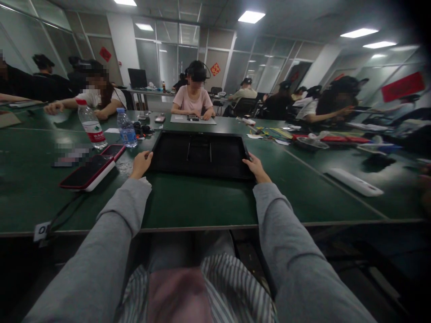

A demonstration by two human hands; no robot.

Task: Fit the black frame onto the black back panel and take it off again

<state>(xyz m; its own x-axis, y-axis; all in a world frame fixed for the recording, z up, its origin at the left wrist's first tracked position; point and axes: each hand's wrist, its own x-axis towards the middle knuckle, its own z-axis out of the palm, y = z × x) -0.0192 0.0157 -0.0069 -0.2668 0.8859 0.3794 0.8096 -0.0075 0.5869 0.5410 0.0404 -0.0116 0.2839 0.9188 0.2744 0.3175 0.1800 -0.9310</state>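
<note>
A wide black rectangular panel [168, 154] with a thin rim, like a shallow tray or a screen, is in front of me over the green table [202, 204]. Two pale upright lines show near its middle; whether they are parts or reflections I cannot make out. My left hand [141, 164] is closed on its left edge, thumb on top. On the opposite edge, my right hand [256, 168] grips in the same way. The fingers beneath the panel are hidden. Whether the panel touches the tabletop is unclear.
Left of the panel stand a red-capped bottle [91, 125] and a blue-capped bottle [127, 130], near a red-edged phone-like device [87, 172]. A white elongated object [354, 181] lies at right. Behind it are cables [269, 133] and a clear bowl [311, 142]. A person [192, 96] sits opposite.
</note>
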